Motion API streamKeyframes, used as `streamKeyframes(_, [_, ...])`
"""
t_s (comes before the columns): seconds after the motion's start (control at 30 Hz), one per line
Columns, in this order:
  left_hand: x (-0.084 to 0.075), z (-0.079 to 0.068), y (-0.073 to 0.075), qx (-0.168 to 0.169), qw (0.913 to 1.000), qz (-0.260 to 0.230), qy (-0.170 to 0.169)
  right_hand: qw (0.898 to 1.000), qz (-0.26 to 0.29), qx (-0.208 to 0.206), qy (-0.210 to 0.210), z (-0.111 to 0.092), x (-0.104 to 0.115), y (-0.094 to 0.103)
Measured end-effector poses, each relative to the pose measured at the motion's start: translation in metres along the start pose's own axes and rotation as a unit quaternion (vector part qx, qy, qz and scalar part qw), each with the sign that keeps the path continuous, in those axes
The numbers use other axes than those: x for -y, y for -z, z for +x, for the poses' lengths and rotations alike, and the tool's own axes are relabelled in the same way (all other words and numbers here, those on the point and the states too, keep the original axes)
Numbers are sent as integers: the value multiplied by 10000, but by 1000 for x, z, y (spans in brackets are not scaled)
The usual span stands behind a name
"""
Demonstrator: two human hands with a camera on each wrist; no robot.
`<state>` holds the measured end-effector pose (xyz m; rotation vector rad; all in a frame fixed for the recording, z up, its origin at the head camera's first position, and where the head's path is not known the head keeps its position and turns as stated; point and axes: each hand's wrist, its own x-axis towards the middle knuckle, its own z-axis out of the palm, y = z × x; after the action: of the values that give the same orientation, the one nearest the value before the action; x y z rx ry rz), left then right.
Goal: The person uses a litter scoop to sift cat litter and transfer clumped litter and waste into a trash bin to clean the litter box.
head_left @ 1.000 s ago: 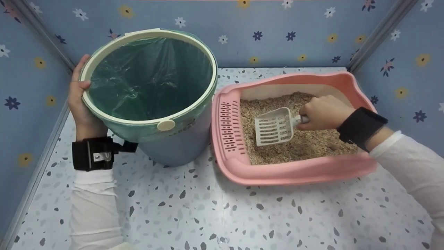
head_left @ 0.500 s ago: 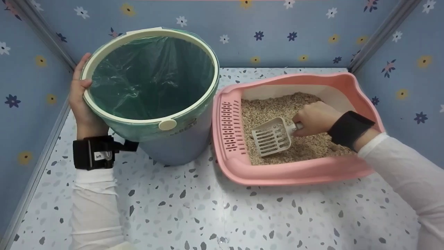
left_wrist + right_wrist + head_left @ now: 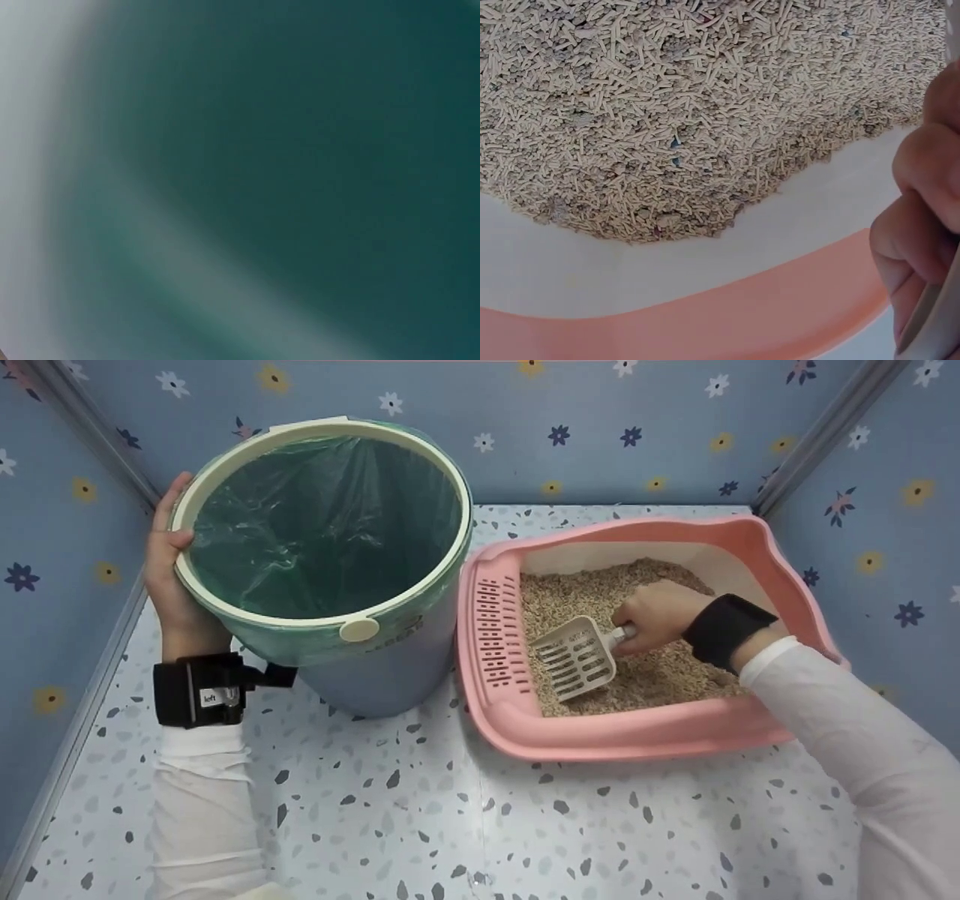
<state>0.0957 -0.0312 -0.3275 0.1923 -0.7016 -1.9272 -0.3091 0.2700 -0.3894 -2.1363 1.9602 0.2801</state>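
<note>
In the head view my left hand (image 3: 180, 592) grips the left side of a blue trash bin (image 3: 382, 675), thumb over its cream rim (image 3: 217, 601). A translucent green bag (image 3: 322, 525) lines the bin. My right hand (image 3: 660, 615) holds a pale slotted litter scoop (image 3: 576, 658) by its handle, the blade low in the tan pellet litter (image 3: 671, 679), its front edge near the box's perforated left end. Curled fingers (image 3: 919, 187) show at the right of the right wrist view, beside more litter (image 3: 667, 105). The left wrist view holds only a blurred green surface (image 3: 300, 150).
The pink litter box (image 3: 637, 735) stands right of the bin, close beside it, with a perforated ledge (image 3: 495, 634) between bin and litter. Blue flowered panels (image 3: 600, 405) enclose the back and both sides. The speckled white floor (image 3: 480, 825) spreads in front.
My right hand has brought the scoop left and lower, from above the middle of the litter down into it near the perforated end. The left hand and bin hold nearly still.
</note>
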Motion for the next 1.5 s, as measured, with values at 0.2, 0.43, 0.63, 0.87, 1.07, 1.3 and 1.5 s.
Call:
streamKeyframes(0.2, [0, -1, -1, 33, 10000, 12, 1, 9995, 195, 167, 201, 18, 13, -9])
streamKeyframes(0.43, [2, -2, -4, 5, 10000, 8, 1, 9988, 72, 456, 151, 37, 28, -12])
streamKeyframes(0.63, [2, -1, -4, 43, 10000, 72, 34, 9953, 452, 842, 156, 38, 26, -16])
streamKeyframes(0.87, [2, -2, -3, 81, 9999, 87, 17, 9900, 847, 1119, 151, 32, 20, -16])
streamKeyframes(1.07, [1, -2, -2, 44, 9999, 99, -23, 9911, 824, 1043, -113, 15, 4, -9])
streamKeyframes(1.3, [0, -2, -2, 21, 9996, 296, -42, 9947, 836, 564, -207, -10, -17, -3])
streamKeyframes(1.5, [0, -1, 0, 6, 9997, 258, -23, 9935, 1112, 167, -190, -21, -24, -1])
